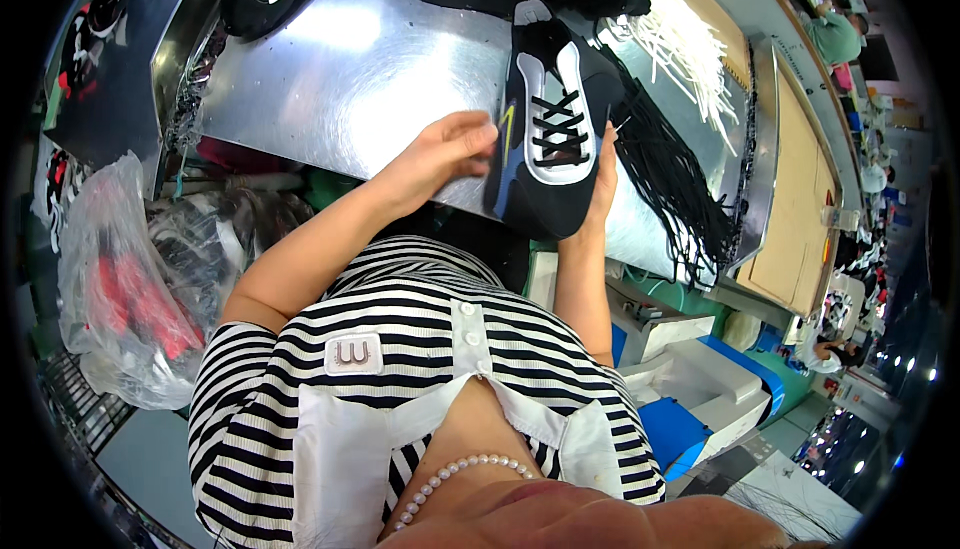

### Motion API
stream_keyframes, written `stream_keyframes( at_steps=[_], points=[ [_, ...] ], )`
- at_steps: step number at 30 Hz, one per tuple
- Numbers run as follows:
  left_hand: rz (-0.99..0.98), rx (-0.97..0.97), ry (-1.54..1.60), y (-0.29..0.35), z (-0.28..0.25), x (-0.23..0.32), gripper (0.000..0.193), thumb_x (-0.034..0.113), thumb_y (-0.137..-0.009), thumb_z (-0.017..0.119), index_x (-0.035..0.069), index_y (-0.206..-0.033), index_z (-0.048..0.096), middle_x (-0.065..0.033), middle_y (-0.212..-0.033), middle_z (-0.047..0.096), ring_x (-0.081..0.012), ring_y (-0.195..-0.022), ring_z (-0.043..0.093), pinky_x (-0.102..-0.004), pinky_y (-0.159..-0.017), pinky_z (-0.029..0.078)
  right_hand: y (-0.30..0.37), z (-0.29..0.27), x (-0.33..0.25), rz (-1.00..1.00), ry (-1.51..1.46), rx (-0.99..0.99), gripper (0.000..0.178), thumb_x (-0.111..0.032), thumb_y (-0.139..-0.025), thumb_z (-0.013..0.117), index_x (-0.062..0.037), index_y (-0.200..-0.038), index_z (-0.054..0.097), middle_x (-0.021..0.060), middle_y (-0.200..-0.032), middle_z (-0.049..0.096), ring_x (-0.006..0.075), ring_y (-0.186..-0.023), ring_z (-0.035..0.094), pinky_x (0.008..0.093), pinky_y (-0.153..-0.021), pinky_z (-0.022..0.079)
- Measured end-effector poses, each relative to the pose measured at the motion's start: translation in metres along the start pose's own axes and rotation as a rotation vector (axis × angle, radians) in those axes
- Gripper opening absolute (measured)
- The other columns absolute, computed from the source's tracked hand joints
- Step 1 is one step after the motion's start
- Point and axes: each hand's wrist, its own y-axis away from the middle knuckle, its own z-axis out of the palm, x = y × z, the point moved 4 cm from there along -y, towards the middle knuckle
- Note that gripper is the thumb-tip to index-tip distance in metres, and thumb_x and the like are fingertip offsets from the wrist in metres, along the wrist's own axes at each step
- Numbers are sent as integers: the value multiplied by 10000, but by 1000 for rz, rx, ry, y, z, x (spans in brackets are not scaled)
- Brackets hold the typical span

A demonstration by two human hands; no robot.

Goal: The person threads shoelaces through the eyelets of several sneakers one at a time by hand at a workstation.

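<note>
We have the black sports shoe with a pale grey lace panel (550, 139) in our right hand (603, 184), raised over the near edge of the shiny metal worktable (330, 99), toe towards us and collar away. The right fingers are closed around its right flank; how far they reach beneath is hidden. Our left hand (455, 154) is just beside the other flank, fingers bent and close together, slightly blurred; we cannot tell whether the tips touch the shoe.

The step in hand looks like handling the lacing. To do it well, we should keep the right grip firm but not squeezing, so the soft side does not buckle, and hold the lace panel facing up. The left fingers are best used to steady the near flank and even out each crossing without twisting the lace.

The shoe is mostly black, with a rounded toe, a blue-grey left side and a thin yellow stripe there. Black laces criss-cross the panel, mostly nearer the toe; where their ends lie is unclear. The bundle of loose black laces (672, 169) lies to its right, beyond our right hand.
</note>
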Motion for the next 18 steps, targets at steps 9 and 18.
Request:
stream_keyframes(
  at_steps=[9, 18],
  points=[
    [133, -135, 555, 10, -1, 20, 345, 123, -978, 606, 33, -1307, 554, -77, -1219, 660, -183, -1101, 644, -358, -996, 514, 16, 7, -11, -518, 291, 120, 323, 1, -911, 678, -152, -878, 396, -51, -851, 461, 64, -810, 466, 217, -821, 404],
    [239, -214, 561, 24, -17, 24, 360, 111, -977, 601, 44, -1327, 547, -80, -1242, 651, -191, -1132, 633, -373, -1024, 495, 23, 20, 1, -530, 281, 111, 346, 13, -902, 687, -146, -867, 382, -50, -833, 426, 60, -765, 428, 203, -761, 370]
  ],
)
